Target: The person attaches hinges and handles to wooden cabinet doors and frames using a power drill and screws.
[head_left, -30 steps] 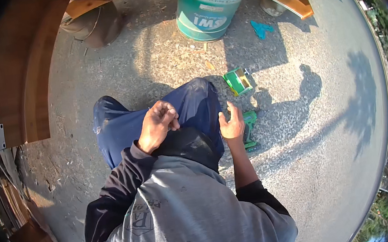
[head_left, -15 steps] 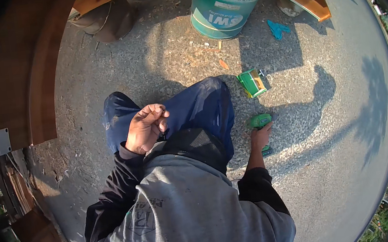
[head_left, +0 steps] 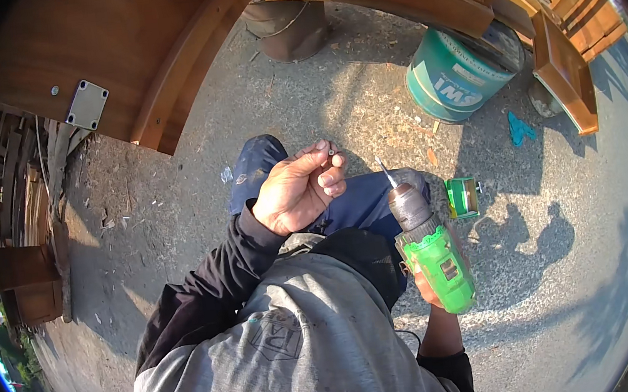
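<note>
pinching a small metal piece (head_left: 331, 153) so its end shows, left hand (head_left: 297, 196) nearly closed; right hand (head_left: 427, 291) wrapped round a green drill (head_left: 435, 256), bit (head_left: 386, 173) aimed forward.

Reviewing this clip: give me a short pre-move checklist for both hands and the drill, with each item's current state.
1. Drill gripped by the right hand: ok.
2. Bit fitted in the chuck: ok, it sticks out of the front.
3. Small metal piece held in the left hand: ok, pinched at the fingertips.
4. Bit clear of the left hand: ok, a gap shows between them.
5. Right index finger off the trigger: cannot tell, the drill body hides it.
6. Green box within view: ok, on the ground beyond the right knee.
</note>
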A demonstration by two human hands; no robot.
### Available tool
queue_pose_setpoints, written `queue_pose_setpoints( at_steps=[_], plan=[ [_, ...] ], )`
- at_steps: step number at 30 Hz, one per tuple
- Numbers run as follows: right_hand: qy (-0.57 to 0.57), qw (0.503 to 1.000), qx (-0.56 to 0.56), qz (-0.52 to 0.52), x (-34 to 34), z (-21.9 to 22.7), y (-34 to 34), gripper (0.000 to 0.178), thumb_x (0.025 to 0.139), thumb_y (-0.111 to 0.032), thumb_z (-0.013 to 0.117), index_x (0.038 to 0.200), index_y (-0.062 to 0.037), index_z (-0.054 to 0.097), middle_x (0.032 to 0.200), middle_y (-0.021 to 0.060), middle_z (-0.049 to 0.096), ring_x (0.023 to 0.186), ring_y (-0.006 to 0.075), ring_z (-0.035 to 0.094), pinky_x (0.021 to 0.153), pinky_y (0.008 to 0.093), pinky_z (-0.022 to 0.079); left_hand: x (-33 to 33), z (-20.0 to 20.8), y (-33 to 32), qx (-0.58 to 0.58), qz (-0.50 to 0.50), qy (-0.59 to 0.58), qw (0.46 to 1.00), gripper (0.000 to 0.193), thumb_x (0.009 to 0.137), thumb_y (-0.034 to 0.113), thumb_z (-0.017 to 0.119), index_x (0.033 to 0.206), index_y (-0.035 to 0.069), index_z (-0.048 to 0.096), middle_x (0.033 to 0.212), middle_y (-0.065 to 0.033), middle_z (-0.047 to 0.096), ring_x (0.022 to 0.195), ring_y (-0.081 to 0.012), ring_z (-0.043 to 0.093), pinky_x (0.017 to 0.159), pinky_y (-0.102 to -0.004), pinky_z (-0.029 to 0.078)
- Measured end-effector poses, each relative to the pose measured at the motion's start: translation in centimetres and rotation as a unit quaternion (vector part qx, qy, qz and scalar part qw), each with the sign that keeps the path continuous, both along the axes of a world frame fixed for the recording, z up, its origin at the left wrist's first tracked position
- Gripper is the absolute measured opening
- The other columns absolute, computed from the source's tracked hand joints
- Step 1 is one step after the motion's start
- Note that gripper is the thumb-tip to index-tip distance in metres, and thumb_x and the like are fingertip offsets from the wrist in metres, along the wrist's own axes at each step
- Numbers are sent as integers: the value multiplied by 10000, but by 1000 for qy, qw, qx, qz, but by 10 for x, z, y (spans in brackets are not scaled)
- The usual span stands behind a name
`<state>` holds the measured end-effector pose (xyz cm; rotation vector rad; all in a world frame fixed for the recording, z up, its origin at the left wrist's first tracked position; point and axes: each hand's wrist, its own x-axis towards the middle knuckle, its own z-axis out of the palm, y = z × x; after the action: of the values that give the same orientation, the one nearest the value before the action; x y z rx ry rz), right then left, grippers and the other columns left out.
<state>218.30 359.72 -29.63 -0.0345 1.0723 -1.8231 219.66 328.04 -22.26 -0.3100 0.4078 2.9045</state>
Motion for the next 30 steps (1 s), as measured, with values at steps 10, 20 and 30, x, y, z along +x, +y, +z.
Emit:
queue_pose_setpoints(
  at_steps=[10,20,30],
  plan=[
    [709,660,236,-75,-1,53,-57,776,705,-309,827,1374,-70,513,822,39,708,632,272,671,539,363,505,20,17,-17,-109,72,65,989,205,1031,189,508,1012,3,590,789,-79,579,706,-157,510,712,-300,448],
    [747,617,242,-52,-6,49,-78,695,758,-359,790,1339,-78,533,1059,103,651,772,292,660,634,384,508,28,11,-28,-268,167,68,946,186,1012,202,571,961,26,602,792,-46,590,692,-103,510,697,-283,426],
    [839,473,268,-35,9,57,-99,623,811,-410,753,1305,-87,552,1296,168,593,912,311,649,730,405,512,46,68,-34,-259,255,106,926,308,1018,257,562,1164,-13,581,1031,-145,651,665,-110,579,669,-269,502]
  ],
)
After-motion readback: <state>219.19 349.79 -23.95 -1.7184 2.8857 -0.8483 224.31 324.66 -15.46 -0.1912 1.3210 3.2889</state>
